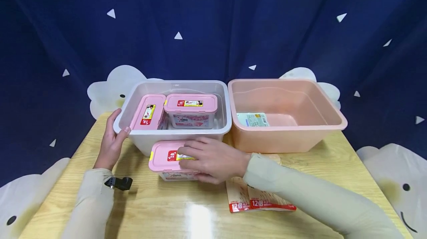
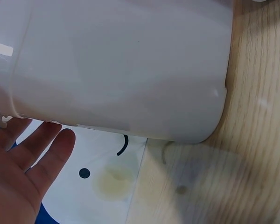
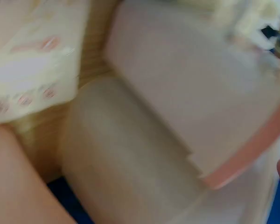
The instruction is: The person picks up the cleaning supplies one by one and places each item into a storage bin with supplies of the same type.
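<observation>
A white plastic bin (image 1: 140, 140) stands at the left back of the table, holding two pink-lidded OMO laundry pod boxes, one lengthwise (image 1: 143, 113) and one crosswise (image 1: 191, 107). At the bin's left front corner my left hand (image 1: 111, 140) grips the rim, thumb over the edge; the left wrist view shows its fingers (image 2: 53, 158) against the outer wall. In front of the bin, a third laundry pod box (image 1: 163, 159) is in my right hand (image 1: 215, 159), whose fingers lie across the lid's right part. The right wrist view is blurred; that box's pale side (image 3: 177, 84) covers part of the bin.
A peach bin (image 1: 277, 139) stands right beside the white one, with a pale green and white packet (image 1: 252, 119) inside. Red and beige packets (image 1: 267, 202) lie on the wooden table (image 1: 160, 209) under my right forearm. Behind hangs a dark blue curtain (image 1: 207, 57).
</observation>
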The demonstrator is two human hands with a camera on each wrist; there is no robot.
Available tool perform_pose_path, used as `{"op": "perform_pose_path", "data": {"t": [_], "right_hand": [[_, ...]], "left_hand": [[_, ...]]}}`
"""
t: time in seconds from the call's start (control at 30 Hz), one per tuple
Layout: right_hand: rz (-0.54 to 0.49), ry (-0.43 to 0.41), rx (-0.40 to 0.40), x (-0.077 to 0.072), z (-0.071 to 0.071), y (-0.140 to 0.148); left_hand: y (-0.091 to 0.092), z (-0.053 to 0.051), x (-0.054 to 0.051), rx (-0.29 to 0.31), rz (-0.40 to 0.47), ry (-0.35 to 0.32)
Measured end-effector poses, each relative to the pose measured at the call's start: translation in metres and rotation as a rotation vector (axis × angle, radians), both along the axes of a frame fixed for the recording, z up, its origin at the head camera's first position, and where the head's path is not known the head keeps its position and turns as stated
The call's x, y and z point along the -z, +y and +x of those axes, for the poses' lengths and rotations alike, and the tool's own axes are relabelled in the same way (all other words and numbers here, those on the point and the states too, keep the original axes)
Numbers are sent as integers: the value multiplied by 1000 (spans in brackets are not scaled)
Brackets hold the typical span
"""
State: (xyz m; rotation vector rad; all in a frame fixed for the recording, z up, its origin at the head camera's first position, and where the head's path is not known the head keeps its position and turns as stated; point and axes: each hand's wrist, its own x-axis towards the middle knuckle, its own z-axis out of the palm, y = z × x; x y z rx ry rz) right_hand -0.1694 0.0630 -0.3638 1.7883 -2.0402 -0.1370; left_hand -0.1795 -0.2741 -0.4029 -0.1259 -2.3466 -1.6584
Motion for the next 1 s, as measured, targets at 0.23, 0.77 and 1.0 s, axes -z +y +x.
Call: {"op": "perform_pose_path", "data": {"t": [0.23, 0.77, 1.0], "right_hand": [[5, -104, 25, 16, -13, -1], [1, -394, 128, 21, -15, -9], [-5, -374, 148, 25, -8, -11]], "left_hand": [[2, -2, 3, -5, 8, -16], [1, -4, 4, -6, 112, -6], [2, -4, 6, 0, 92, -34]]}}
